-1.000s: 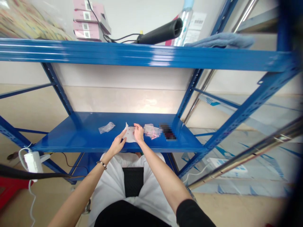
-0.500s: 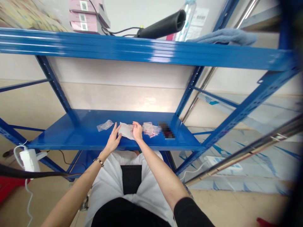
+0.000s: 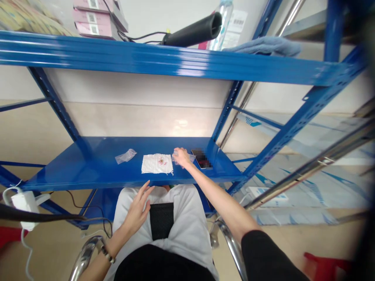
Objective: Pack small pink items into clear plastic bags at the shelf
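On the blue shelf (image 3: 88,171) in front of me, going from the left, a small clear bag (image 3: 125,155) lies alone, well apart from the rest. My left hand (image 3: 137,208) hangs below the shelf edge over my lap, fingers spread loosely, holding nothing; I judge it is down there simply because it is not needed. Next comes the white sheet (image 3: 157,163), lying flat near the front edge so the small pink bits on it stay put. Its long axis runs left to right, along the shelf edge, short sides facing the bags on either hand. Just right of it, my right hand (image 3: 182,156) reaches out with fingers curled down onto a clear packet (image 3: 191,157), touching it; whether I have truly pinched it or only rest on it I cannot tell from this angle. Beside that packet, close to the blue upright, lies a dark phone (image 3: 201,159), angled slightly away from me.
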Motion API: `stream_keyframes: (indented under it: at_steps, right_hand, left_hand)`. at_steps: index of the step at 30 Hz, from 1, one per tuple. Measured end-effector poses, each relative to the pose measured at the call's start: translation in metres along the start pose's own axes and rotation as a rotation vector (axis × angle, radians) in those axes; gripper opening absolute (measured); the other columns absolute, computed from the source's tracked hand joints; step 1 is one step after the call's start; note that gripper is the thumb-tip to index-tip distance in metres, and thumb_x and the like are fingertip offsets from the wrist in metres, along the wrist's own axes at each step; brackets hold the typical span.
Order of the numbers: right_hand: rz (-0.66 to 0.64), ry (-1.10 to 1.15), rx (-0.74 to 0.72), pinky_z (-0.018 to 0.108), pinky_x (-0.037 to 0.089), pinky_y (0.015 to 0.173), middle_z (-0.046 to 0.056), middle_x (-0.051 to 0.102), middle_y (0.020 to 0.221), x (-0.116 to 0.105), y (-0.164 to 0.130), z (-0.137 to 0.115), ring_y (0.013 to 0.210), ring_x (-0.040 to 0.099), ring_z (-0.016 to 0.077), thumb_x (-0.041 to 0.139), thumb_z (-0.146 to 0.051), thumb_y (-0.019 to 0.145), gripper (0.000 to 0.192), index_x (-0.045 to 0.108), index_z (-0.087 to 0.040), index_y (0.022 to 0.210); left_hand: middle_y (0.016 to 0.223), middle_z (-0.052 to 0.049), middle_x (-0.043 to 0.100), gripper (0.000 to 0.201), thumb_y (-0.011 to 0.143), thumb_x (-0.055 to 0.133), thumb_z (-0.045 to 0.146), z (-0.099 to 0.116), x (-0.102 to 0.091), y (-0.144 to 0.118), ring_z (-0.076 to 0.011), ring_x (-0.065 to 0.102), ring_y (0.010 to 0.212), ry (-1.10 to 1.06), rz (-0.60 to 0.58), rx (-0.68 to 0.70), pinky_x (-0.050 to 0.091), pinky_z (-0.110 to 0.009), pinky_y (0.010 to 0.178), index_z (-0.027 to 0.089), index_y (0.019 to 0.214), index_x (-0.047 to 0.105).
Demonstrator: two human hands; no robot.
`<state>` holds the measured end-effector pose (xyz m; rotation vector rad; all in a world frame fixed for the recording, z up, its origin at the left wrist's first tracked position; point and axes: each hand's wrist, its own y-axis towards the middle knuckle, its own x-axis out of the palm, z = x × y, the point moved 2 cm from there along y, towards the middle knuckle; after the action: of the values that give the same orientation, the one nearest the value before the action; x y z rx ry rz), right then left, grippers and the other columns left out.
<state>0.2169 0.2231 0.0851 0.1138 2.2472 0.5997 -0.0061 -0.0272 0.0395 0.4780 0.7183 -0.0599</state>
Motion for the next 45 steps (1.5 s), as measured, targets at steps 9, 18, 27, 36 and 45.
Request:
stream_keyframes:
  at_steps: [9, 18, 27, 36, 45]
  right_hand:
    - [-0.017, -0.063, -0.031, 0.033, 0.044, 0.086, 0.010, 0.071, 0.086, 0.001, -0.025, 0.010, 0.085, 0.061, 0.0212, 0.058, -0.022, 0.087, 0.021, 0.072, -0.017, 0.072]
    - [0.339, 0.566, 0.013, 0.039, 0.046, 0.095, 0.006, 0.073, 0.099, -0.053, -0.040, -0.049, 0.101, 0.063, 0.0243, 0.060, -0.042, 0.087, 0.027, 0.076, -0.021, 0.089]
    - [-0.107, 1.463, 0.724, 0.030, 0.056, 0.065, 0.008, 0.073, 0.095, -0.003, -0.188, -0.096, 0.078, 0.069, 0.0193, 0.077, -0.048, 0.072, 0.032, 0.072, -0.021, 0.088]
    - [-0.150, 1.407, 0.973, 0.026, 0.053, 0.056, 0.003, 0.072, 0.076, 0.039, -0.234, -0.058, 0.062, 0.065, 0.0155, 0.083, -0.035, 0.065, 0.025, 0.071, -0.018, 0.078]
    - [-0.539, 1.425, 0.711, 0.036, 0.061, 0.073, 0.005, 0.068, 0.110, 0.013, -0.221, -0.086, 0.092, 0.067, 0.0207, 0.073, -0.038, 0.078, 0.055, 0.056, -0.028, 0.129]
  left_hand:
    - [0.154, -0.006, 0.032, 0.055, 0.090, 0.039, 0.014, -0.004, 0.010, 0.001, -0.0260, 0.039, 0.136, -0.007, -0.117, 0.057, 0.035, -0.049, 0.112, 0.032, 0.142, 0.043]
    - [0.140, -0.010, 0.049, 0.055, 0.096, 0.041, 0.028, 0.000, 0.015, 0.010, -0.0235, 0.048, 0.127, -0.323, -0.059, -0.063, 0.038, -0.045, 0.108, 0.029, 0.149, 0.027]
    - [0.087, -0.011, 0.070, 0.049, 0.092, 0.046, 0.055, -0.011, 0.024, 0.029, -0.0184, 0.065, 0.070, -0.902, -0.088, -0.242, 0.049, -0.028, 0.060, 0.012, 0.109, 0.064]
    - [0.067, -0.002, 0.060, 0.042, 0.085, 0.057, 0.053, -0.025, 0.033, 0.023, -0.0106, 0.054, 0.055, -0.747, -0.090, -0.439, 0.042, -0.020, 0.046, 0.012, 0.085, 0.067]
    - [0.066, -0.001, 0.063, 0.033, 0.076, 0.072, 0.044, -0.034, 0.022, 0.018, -0.0078, 0.053, 0.049, -0.855, -0.007, -0.544, 0.044, -0.020, 0.048, 0.013, 0.078, 0.063]
